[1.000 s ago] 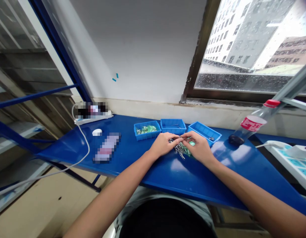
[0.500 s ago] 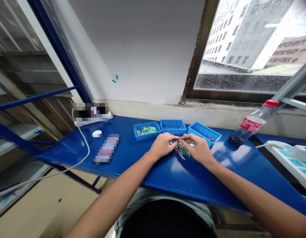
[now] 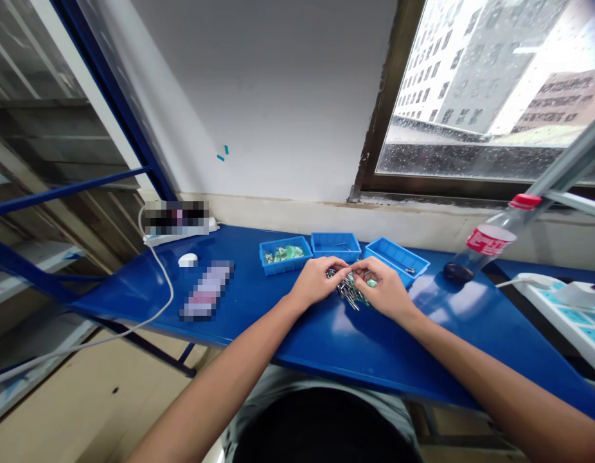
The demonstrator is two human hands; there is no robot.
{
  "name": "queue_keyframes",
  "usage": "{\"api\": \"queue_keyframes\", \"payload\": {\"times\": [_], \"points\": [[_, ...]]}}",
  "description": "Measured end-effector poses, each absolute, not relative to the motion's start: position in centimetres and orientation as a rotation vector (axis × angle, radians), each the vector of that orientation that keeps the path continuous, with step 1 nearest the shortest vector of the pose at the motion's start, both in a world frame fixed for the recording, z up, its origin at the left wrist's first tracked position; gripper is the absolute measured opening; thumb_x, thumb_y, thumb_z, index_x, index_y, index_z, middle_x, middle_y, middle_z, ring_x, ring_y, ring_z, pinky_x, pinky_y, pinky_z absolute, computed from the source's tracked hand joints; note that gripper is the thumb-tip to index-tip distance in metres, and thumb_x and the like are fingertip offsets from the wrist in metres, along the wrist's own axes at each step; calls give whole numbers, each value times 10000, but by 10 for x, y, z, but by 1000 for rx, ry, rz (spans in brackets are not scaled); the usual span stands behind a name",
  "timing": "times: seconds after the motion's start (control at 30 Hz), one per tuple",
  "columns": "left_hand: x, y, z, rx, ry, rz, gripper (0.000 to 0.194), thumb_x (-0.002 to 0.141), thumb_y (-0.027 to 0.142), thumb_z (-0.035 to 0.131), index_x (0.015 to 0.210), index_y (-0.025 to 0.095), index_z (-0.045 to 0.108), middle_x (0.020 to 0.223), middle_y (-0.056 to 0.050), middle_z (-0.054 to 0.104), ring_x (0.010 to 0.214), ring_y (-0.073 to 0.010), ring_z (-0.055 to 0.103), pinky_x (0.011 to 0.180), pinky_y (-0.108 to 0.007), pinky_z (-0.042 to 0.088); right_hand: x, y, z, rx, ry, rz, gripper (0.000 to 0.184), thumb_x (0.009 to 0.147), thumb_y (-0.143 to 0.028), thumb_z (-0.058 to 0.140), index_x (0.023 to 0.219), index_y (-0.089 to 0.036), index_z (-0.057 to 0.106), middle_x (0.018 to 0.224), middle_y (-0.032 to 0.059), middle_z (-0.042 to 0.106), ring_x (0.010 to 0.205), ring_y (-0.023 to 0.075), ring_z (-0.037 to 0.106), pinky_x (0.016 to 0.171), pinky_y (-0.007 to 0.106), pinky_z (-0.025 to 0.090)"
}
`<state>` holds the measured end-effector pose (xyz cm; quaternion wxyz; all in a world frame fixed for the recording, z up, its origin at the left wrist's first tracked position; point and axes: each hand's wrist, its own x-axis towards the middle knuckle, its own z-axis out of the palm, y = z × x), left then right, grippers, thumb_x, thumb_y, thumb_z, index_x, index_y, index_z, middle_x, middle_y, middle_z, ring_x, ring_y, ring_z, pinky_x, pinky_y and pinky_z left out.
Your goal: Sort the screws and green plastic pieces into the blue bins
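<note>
My left hand (image 3: 318,281) and my right hand (image 3: 385,288) meet over a small pile of metal pins (image 3: 348,290) and green parts on the blue table (image 3: 259,308). Both hands have their fingers pinched together at a small part between them, too small to name. Behind the hands stand three blue trays: the left tray (image 3: 284,254) holds green parts, the middle tray (image 3: 336,245) and the right tray (image 3: 396,259) each hold a little metal piece.
A clear plastic bottle (image 3: 490,241) with a red cap leans at the right. A white power strip (image 3: 565,307) lies at the far right. At the left are a white cable (image 3: 162,273), a small white object (image 3: 188,260) and blurred items. A window is behind.
Both hands have stayed over the pile, shifting their fingertips only slightly. Nothing else has moved.
</note>
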<state>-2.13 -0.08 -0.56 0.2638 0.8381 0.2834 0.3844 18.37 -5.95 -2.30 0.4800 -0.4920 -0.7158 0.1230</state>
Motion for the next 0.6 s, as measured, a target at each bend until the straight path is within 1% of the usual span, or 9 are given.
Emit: {"api": "queue_keyframes", "payload": {"times": [0.07,0.17,0.3,0.43,0.6], "points": [[-21,-1,-6,2302,784,1006,232,994,399,688,1040,218,826,1037,-36,838,948,-216,775,884,-316,587,184,-60,-23,-1200,-1730,301,129,925,-266,668,1033,-237,733,965,67,733,812,235,707,759,403,622],[-21,-1,-7,2332,755,967,257,1005,417,672,1057,234,845,1079,-38,839,997,-229,779,902,-319,589,184,-59,-25,-1179,-1699,320,127,926,-282,688,1043,-241,718,1003,67,751,818,236,715,782,417,632],[-21,0,-10,2357,740,982,226,992,327,680,1128,244,840,1106,-37,836,990,-228,784,905,-330,599,185,-59,-24,-1118,-1741,301,104,951,-280,671,1029,-254,735,1053,78,763,941,267,732,840,449,640],[-22,0,-11,2326,821,1049,200,946,250,702,1082,228,847,1070,-39,840,952,-225,789,889,-334,604,184,-61,-19,-1086,-1798,243,143,978,-258,637,1033,-267,769,1102,77,772,1019,272,740,903,461,627],[-22,0,-10,2346,850,1042,201,905,194,709,1051,222,844,1011,-33,843,923,-218,785,872,-330,604,181,-63,-20,-1163,-1707,346,137,974,-339,688,1051,-253,761,1045,62,788,900,253,759,864,439,639]]}}
